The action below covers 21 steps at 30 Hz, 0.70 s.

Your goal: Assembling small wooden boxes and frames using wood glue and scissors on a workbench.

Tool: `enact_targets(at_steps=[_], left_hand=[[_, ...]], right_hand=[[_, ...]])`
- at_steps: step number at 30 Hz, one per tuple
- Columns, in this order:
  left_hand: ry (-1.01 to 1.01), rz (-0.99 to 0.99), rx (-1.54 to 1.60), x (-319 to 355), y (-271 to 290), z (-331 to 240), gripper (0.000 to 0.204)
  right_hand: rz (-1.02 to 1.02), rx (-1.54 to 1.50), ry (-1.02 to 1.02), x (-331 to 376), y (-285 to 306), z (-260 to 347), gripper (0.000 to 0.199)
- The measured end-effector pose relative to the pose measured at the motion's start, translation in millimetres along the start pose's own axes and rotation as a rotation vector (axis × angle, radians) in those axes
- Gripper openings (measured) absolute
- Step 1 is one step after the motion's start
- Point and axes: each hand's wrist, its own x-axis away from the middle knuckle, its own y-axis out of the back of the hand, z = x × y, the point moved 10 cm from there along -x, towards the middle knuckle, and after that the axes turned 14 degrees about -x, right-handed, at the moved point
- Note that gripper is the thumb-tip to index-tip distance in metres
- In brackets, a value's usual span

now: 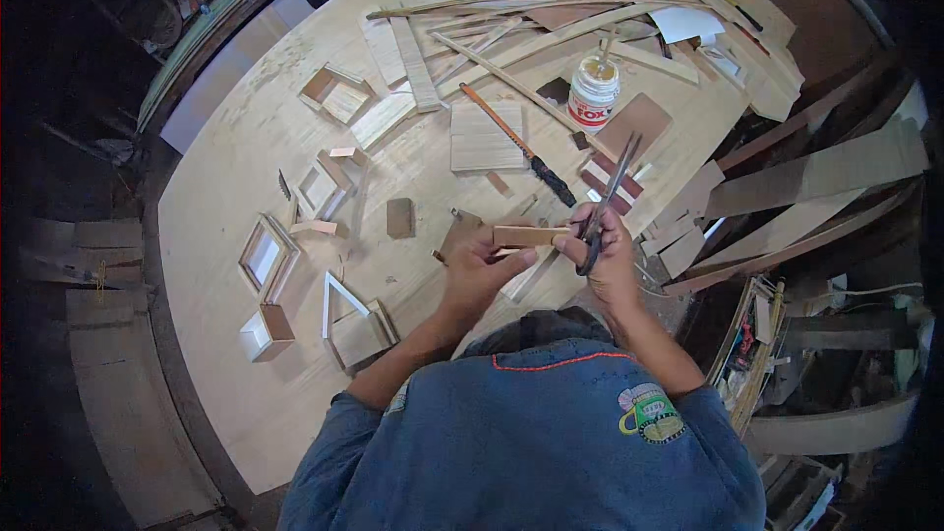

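Note:
A small flat strip of light brown wood or veneer (526, 236) lies level between my two hands. My left hand (477, 275) pinches its left end between thumb and fingers. At its right end are the thumb and fingertips of my right hand (610, 256). That hand also holds a pair of scissors (618, 177), dark handles in the palm and blades pointing up and away. Just beyond my left hand lies a small brown wooden piece (460, 233). A narrow pale strip (531, 275) rests on the table below the held piece.
The pale wooden table (221, 334) carries several small hexagonal and angled wooden frames (267, 254) on the left. Beyond my hands lie an orange-and-black hand tool (516, 146), an open white glue jar (594, 93) and long wood strips (551, 39). Curved boards (816, 177) stand to the right.

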Motion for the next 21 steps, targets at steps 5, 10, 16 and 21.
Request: enact_targets(at_steps=[5, 10, 16, 21], left_hand=[[0.119, 0.074, 0.038, 0, -6, 28, 0.025], [0.098, 0.042, 0.153, -4, 6, 15, 0.018], [0.018, 0.11, 0.172, -4, 5, 18, 0.02], [0.018, 0.174, 0.173, -3, -2, 5, 0.022]], right_hand=[[0.047, 0.163, 0.074, 1, -5, 8, 0.026], [0.349, 0.67, -0.119, 11, -1, 13, 0.038], [0.554, 0.959, 0.145, 29, -31, 27, 0.063], [0.538, 0.854, 0.082, 30, -24, 17, 0.061]])
